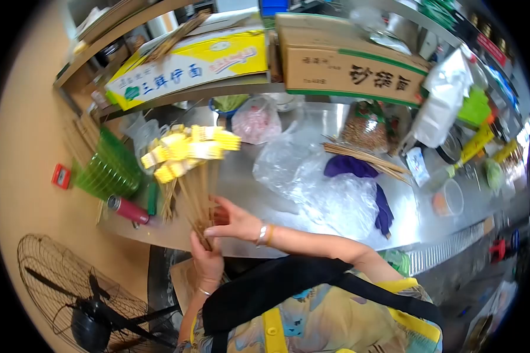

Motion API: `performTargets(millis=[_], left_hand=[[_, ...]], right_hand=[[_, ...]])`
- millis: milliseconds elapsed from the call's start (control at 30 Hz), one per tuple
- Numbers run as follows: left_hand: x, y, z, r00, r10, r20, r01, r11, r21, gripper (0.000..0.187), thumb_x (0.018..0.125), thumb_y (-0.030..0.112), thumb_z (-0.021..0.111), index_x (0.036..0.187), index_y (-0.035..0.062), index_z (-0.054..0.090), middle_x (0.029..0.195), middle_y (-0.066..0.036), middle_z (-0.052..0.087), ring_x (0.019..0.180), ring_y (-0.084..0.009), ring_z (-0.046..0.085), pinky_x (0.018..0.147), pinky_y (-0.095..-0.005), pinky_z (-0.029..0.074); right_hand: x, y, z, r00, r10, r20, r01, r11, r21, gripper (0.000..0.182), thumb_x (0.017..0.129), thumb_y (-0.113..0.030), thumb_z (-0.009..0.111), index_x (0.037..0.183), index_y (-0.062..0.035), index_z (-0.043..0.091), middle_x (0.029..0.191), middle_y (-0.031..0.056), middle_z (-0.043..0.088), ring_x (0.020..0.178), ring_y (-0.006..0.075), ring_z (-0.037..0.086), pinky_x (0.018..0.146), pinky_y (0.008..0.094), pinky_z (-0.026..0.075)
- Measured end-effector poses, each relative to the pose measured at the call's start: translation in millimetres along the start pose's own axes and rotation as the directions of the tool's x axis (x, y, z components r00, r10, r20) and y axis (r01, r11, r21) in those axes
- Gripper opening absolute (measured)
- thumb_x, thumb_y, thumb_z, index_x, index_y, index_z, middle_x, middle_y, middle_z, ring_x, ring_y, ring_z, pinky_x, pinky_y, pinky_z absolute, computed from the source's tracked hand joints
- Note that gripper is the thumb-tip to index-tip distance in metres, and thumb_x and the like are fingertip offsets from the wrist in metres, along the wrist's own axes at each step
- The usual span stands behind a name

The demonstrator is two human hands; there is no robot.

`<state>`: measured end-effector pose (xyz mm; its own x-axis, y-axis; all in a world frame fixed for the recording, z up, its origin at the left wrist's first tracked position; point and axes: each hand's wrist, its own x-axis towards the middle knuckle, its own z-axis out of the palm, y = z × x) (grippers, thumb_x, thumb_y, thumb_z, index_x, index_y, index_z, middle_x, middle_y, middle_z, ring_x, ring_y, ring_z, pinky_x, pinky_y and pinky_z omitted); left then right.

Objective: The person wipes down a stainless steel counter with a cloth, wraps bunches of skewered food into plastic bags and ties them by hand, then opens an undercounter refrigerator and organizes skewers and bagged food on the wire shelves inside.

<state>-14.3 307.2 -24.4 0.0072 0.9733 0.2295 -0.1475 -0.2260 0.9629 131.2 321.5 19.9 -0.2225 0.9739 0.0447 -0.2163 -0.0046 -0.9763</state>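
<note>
A bundle of skewers points up and away from me, its bare sticks fanned out toward the top. Yellow-and-white pieces, whose kind I cannot make out, cluster at the upper ends. My left hand is closed around the lower stick ends. From the right, my right hand reaches to the same sticks just above it, thumb against them and fingers curved alongside. The sticks hide part of the fingertips. More thin sticks lie on the steel counter left of the bundle.
A green basket with sticks and a red bottle stand left. Clear plastic bags, a purple cloth and loose skewers lie right. Cardboard boxes rest on the shelf above. A fan stands at lower left.
</note>
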Motion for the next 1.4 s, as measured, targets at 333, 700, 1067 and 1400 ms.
performTargets(millis=[333, 700, 1067, 1400], left_hand=[[16, 30, 117, 0.577, 0.356, 0.735, -0.498, 0.867, -0.029, 0.033, 0.083, 0.014, 0.055, 0.112, -0.0004, 0.049, 0.1, -0.015, 0.055, 0.096, -0.0244, 0.055, 0.081, -0.0317, 0.044], [181, -96, 279, 0.796, 0.006, 0.605, -0.555, 0.406, 0.726, 0.046, 0.072, 0.026, 0.065, 0.11, 0.0019, 0.055, 0.115, -0.015, 0.054, 0.1, -0.0313, 0.052, 0.085, -0.0395, 0.043], [184, -11, 239, 0.754, 0.15, 0.64, -0.499, 0.764, 0.41, 0.016, 0.073, 0.016, 0.064, 0.083, 0.0036, 0.061, 0.08, -0.005, 0.061, 0.074, -0.0188, 0.057, 0.068, -0.0296, 0.044], [89, 59, 91, 0.954, 0.068, 0.292, -0.154, 0.948, 0.28, 0.016, 0.077, 0.012, 0.064, 0.083, 0.0001, 0.055, 0.074, -0.003, 0.054, 0.07, -0.009, 0.047, 0.07, -0.0233, 0.04]], right_hand=[[-110, -102, -52, 0.73, -0.149, -0.667, 0.146, 0.987, -0.06, 0.04, 0.074, 0.0, 0.066, 0.106, -0.0013, 0.043, 0.09, 0.0066, 0.054, 0.078, 0.0117, 0.056, 0.066, 0.0264, 0.049], [-290, -89, -100, 0.222, -0.294, -0.93, -0.02, 0.952, -0.305, 0.042, 0.074, 0.009, 0.062, 0.112, 0.0018, 0.045, 0.106, 0.0084, 0.058, 0.097, 0.0154, 0.057, 0.083, 0.0264, 0.046], [-276, -84, -113, 0.431, -0.178, -0.885, -0.12, 0.96, -0.252, 0.044, 0.07, 0.0, 0.066, 0.11, -0.0011, 0.048, 0.094, 0.0021, 0.057, 0.084, 0.0093, 0.054, 0.073, 0.0242, 0.045], [-165, -97, -98, 0.827, -0.075, -0.557, -0.034, 0.983, -0.182, 0.031, 0.071, -0.002, 0.068, 0.096, -0.0037, 0.049, 0.072, -0.0016, 0.05, 0.061, 0.0053, 0.047, 0.053, 0.0203, 0.041]])
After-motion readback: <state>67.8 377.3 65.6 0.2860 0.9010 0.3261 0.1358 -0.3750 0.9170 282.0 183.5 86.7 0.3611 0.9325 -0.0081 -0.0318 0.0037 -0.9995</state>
